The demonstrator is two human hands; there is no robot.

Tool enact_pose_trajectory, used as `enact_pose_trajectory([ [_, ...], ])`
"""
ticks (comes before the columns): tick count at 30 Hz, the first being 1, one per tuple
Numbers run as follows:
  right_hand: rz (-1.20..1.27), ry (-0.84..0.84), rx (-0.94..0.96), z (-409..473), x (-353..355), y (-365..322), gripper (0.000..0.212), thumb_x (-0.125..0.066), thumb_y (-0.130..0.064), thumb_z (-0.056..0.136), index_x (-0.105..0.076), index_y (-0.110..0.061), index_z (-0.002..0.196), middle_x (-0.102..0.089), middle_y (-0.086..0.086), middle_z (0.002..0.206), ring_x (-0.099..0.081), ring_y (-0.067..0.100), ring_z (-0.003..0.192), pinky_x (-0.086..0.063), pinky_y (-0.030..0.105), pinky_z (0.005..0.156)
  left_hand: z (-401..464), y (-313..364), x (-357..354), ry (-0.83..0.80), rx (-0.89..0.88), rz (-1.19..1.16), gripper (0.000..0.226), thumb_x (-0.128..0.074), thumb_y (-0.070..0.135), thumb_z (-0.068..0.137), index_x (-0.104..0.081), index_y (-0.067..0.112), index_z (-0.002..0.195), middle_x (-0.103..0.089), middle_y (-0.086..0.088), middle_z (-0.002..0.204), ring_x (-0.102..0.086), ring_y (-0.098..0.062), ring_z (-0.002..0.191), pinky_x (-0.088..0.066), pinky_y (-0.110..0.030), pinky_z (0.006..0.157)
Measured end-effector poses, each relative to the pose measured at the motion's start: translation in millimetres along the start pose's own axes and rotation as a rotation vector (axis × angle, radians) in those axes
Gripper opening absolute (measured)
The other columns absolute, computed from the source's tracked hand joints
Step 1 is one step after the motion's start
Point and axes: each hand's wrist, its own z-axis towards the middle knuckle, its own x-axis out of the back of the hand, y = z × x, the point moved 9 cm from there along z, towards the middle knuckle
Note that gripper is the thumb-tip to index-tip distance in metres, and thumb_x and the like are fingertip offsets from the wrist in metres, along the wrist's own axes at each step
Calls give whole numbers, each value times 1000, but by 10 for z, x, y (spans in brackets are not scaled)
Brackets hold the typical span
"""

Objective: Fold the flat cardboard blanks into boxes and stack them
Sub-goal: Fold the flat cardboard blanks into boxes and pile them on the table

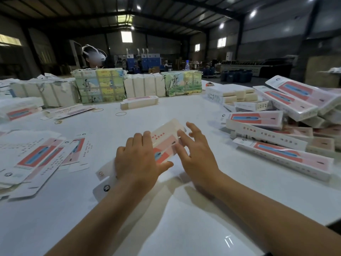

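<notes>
Box (pixel 167 139) is gripped by left hand (pixel 137 159), fingers curled over its top; right hand (pixel 196 156) fingers spread, touching it. Blanks (pixel 35 159) left, boxes (pixel 282 141) stacked right.

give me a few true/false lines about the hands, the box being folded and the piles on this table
1. The left hand grips the box being folded. True.
2. The right hand is clenched in a fist. False: its fingers are spread, fingertips at the box.
3. Flat blanks lie on the person's left. True.
4. The folded boxes are piled on the person's left. False: they are on the right.
5. A rubber band lies on the table. True.
</notes>
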Motion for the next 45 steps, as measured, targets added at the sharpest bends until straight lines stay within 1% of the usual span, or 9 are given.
enact_pose_trajectory([
  [6, 626, -71, -210, 37, -66, 119, 18, -55, -32, 95, -67, -32, 108, -38, -14, 144, -36, 10, 131, -32, 33, 108, -48, -50, 55, -6, -40, 21, 93, -45, 80, 71, -20, 20, 138, -44, 1, 122, -47, -15, 106, -42, -29, 88],
  [8, 916, -147, -365, 15, -161, 186, 14, -58, -32, 92, -71, -28, 91, -62, -7, 120, -52, 18, 117, -40, 37, 98, -53, -10, 81, 11, -85, -1, 91, -49, 77, 73, -20, 20, 138, -44, 1, 121, -47, -16, 105, -42, -30, 88],
  [11, 897, -248, -350, -8, -203, 171, 21, -62, -35, 86, -74, -25, 73, -72, -2, 83, -66, 24, 94, -50, 39, 87, -72, 98, 82, 9, -172, -41, 92, -52, 76, 73, -19, 20, 139, -43, 2, 124, -46, -16, 107, -40, -29, 90],
  [19, 670, -265, -96, -40, -79, 31, 32, -55, -59, 75, -75, -35, 82, -73, -7, 91, -65, 16, 92, -51, 34, 86, -29, -91, 147, -71, -158, -252, 77, -68, 67, 67, -42, 28, 128, -57, 8, 113, -47, -12, 81, -43, -26, 70],
  [23, 652, -358, -91, -114, -106, 10, 21, -60, -41, 81, -74, -27, 85, -73, 0, 89, -65, 14, 82, -50, 28, 78, -31, -122, 129, -121, -139, -237, 63, -69, 65, 67, -45, 33, 116, -62, 12, 109, -51, -13, 72, -45, -25, 62],
  [28, 820, -41, -30, -49, 142, 2, 27, -61, -17, 90, -63, -37, 108, -69, 0, 87, -61, 16, 67, -52, 26, 65, -20, -215, 84, -150, -71, -385, 64, -68, 67, 67, -43, 35, 117, -58, 15, 107, -53, -11, 78, -48, -28, 66],
  [32, 576, 317, 32, -96, 439, 47, 30, -58, -6, 91, -59, -25, 115, -58, 4, 84, -56, 20, 71, -52, 39, 68, -7, -297, 152, -43, -7, -468, 73, -65, 68, 66, -45, 29, 124, -58, 9, 111, -57, -15, 84, -48, -31, 68],
  [37, 406, 257, 189, -169, 321, -241, 35, -60, -2, 90, -60, -7, 125, -52, -3, 85, -51, 11, 74, -44, 17, 67, -14, -282, 140, -32, 17, -486, 88, -48, 74, 58, -42, 27, 131, -57, 5, 118, -53, -12, 88, -48, -29, 70],
  [45, 467, 301, 162, -185, 362, -265, 40, -56, -5, 93, -52, -9, 133, -52, 1, 94, -56, 18, 81, -53, 41, 72, -24, -192, 100, -64, 22, -554, 92, -48, 74, 55, -37, 30, 136, -53, 6, 124, -47, -8, 90, -50, -29, 72],
])
